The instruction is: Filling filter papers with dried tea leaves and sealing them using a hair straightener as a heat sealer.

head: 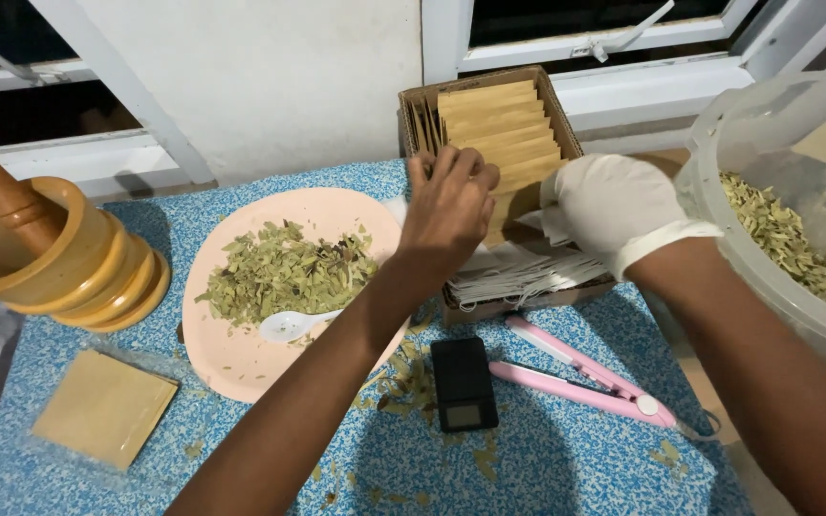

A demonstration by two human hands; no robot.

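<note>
A kraft pouch (499, 129) is being pinched from the cardboard box (489, 191) by the bare left hand (448, 205); white sachets (537, 229) are gripped by the gloved right hand (614, 210) (dried leaves (284, 272) lie unpacked on the pink plate (231, 363)).

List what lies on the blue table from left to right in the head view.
Wooden mortar → tan packet → pink plate of dried leaves → black pocket scale → pink heat sealer → clear tub of leaves.

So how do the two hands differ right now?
The left hand is bare; the right hand wears a white glove. The left hand's fingers pinch at the brown paper packets standing in the cardboard box; the right hand rests lower, by the white sachets at the box's front. Both reach into the same box.
</note>
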